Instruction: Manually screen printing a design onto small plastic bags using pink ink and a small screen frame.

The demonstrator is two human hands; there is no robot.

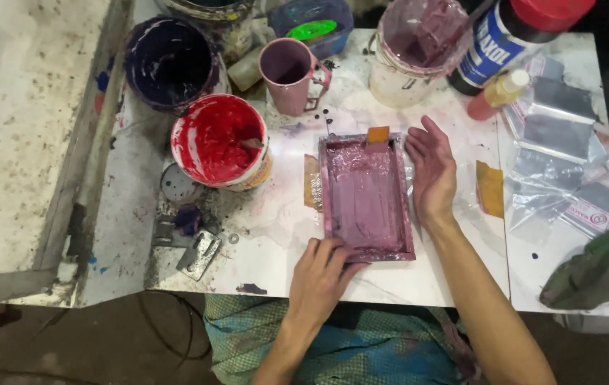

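Filling most of the frame, a stained white table carried a small purple-inked printing frame at its centre; the right hand lay open and flat along the frame's right edge, fingers together; the left hand pressed its lower edge, fingers curled on the rim; at upper left, 1 red paint bucket sat above-left of a pink mug.

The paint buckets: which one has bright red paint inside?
The red paint bucket just left of the purple tray; the other buckets hold dark purple or pinkish-purple paint.
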